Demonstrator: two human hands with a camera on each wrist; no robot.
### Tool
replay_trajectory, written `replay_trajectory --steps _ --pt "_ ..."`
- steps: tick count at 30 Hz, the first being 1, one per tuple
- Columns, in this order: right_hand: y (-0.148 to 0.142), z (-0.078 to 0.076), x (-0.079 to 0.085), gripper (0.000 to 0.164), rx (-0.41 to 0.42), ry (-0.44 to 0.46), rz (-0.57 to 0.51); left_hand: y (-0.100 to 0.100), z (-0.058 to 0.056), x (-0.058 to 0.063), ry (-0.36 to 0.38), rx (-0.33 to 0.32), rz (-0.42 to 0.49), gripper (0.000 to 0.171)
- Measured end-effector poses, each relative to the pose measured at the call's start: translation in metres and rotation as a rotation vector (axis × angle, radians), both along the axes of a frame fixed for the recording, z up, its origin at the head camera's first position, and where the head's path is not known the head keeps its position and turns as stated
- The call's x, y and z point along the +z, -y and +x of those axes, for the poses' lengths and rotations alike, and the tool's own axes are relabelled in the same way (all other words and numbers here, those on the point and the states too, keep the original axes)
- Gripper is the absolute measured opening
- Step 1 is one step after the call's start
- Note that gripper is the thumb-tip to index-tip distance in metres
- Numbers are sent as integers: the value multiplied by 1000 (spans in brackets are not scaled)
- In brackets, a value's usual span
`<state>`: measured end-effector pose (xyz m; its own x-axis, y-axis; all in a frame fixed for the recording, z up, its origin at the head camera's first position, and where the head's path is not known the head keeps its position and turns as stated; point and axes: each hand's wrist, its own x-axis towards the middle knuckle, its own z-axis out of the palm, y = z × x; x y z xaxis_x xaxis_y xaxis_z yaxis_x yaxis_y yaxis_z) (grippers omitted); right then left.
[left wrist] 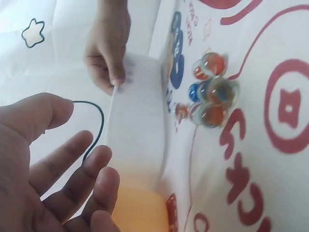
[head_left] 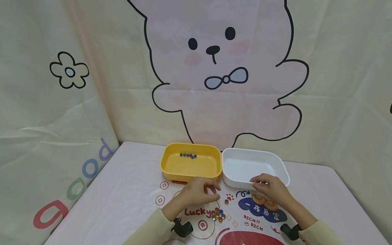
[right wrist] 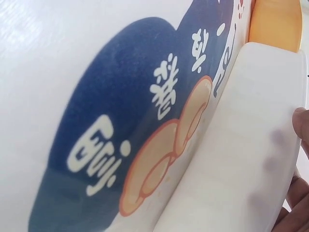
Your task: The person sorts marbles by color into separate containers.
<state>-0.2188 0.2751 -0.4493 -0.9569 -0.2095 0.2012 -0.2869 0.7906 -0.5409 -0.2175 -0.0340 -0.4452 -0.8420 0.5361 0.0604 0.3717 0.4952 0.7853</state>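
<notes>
My right hand (head_left: pixel 271 189) grips the near rim of the white tray (head_left: pixel 229 175). Its thumb (right wrist: pixel 301 124) lies at the rim, and dark finger shadows show through the translucent wall. In front of the yellow tray (head_left: pixel 171 172) my left hand (head_left: pixel 199 192) hovers with loosely bent fingers, thumb apart, nothing held. A cluster of glass marbles (head_left: pixel 218 215), orange, clear and blue, lies on the tabletop just right of the left hand. One brown-orange marble (head_left: pixel 226 201) sits apart from them, nearer the trays. Several small dark blue marbles (head_left: pixel 188 155) rest in the yellow tray toward its back.
Both trays stand side by side near the back of the table, yellow left, white right. The printed tablecloth (head_left: pixel 134 177) covers the table. Behind hangs a curtain (head_left: pixel 337 102) with a bear drawing. A black strap (head_left: pixel 182 228) sits at the left wrist, another (head_left: pixel 290 232) at the right.
</notes>
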Motion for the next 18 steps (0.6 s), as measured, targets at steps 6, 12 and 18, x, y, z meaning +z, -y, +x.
replay_trajectory --steps 6,12,18 --pt "-2 1 1 11 -5 -3 6 -10 4 -9 108 -104 -15 15" --pt "-2 0 -2 11 3 -6 -2 -14 9 -14 204 -113 -48 11" --pt "-1 -1 -3 13 -6 1 3 -15 9 -17 251 -127 -44 10"
